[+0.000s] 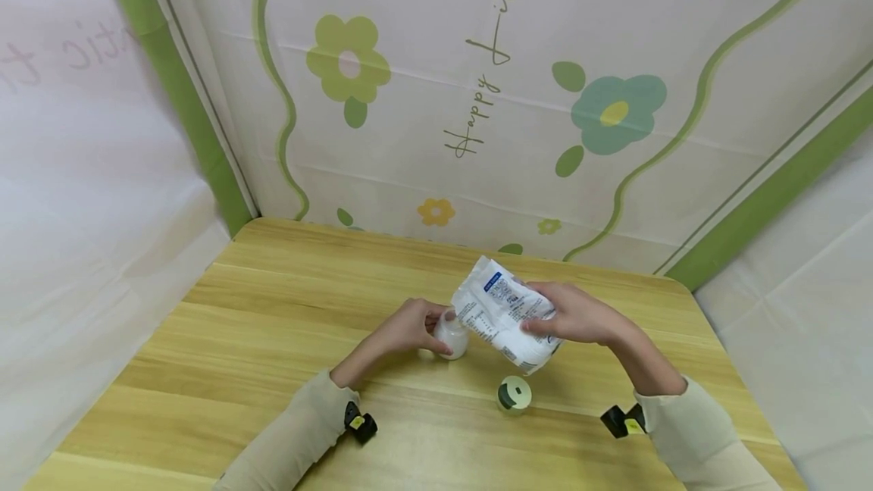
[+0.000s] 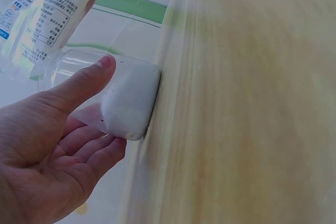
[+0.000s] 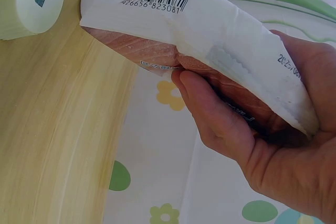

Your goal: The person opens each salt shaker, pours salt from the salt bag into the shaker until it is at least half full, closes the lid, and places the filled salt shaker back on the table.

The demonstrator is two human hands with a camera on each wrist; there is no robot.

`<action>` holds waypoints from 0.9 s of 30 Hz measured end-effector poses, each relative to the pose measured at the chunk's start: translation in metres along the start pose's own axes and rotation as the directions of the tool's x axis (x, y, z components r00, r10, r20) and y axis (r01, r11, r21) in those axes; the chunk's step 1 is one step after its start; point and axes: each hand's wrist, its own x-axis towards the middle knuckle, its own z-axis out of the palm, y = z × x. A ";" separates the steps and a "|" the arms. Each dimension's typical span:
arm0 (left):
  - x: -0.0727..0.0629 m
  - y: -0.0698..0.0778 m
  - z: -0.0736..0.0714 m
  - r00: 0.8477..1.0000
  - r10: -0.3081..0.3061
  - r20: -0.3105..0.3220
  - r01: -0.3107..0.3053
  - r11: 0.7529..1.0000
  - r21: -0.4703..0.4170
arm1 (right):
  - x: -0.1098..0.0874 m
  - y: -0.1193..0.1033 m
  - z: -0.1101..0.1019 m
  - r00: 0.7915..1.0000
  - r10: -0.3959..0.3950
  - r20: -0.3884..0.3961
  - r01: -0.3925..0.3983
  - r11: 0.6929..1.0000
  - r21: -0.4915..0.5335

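Note:
A small clear jar [image 1: 452,341] stands upright on the wooden table, white powder filling its lower part in the left wrist view [image 2: 128,95]. My left hand [image 1: 411,326] holds it from the left, thumb on the near side and fingers curled round the far side. My right hand [image 1: 578,314] grips a white printed bag [image 1: 503,318], tilted with its upper left end over the jar's mouth. Brown-pink print and a barcode show on the bag [image 3: 210,35] in the right wrist view. The powder inside the bag is hidden.
A pale green round lid-like piece [image 1: 514,394] with a dark patch on top sits on the table [image 1: 286,339], nearer than the bag. Behind the table's back edge hangs a flowered curtain [image 1: 423,97], with white cloth at both sides.

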 end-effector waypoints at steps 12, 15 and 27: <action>0.000 0.001 -0.001 1.000 0.003 0.000 -0.003 1.000 0.006 | 0.001 0.001 0.000 1.000 -0.013 -0.006 0.013 1.000 -0.020; 0.000 0.001 -0.001 1.000 0.003 0.001 -0.003 1.000 0.004 | 0.001 0.000 0.000 1.000 -0.011 -0.006 0.011 1.000 -0.024; 0.000 0.001 -0.002 1.000 0.011 0.004 -0.011 1.000 0.017 | 0.001 0.000 -0.001 1.000 -0.010 -0.006 0.010 1.000 -0.018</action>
